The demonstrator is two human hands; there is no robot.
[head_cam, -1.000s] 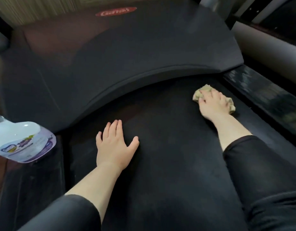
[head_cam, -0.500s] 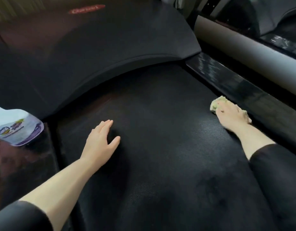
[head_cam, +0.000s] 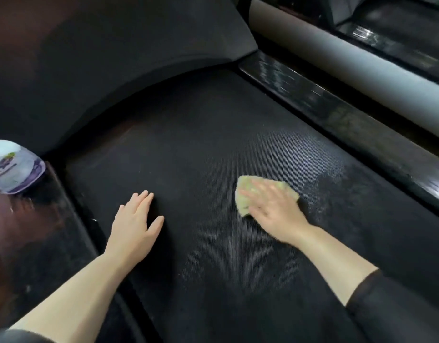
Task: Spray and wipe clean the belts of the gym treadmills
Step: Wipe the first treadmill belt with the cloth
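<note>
Cloth flat under right hand fingers.

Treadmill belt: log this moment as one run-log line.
phase: wiping | right hand: flat on cloth, mid-belt | left hand: flat on belt, empty | spray bottle: on left side rail | damp patches visible

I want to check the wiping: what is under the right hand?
A yellow-green cloth lies under the right hand, pressed flat on the black belt. The hand covers the cloth's middle; the belt beneath is hidden.
</note>
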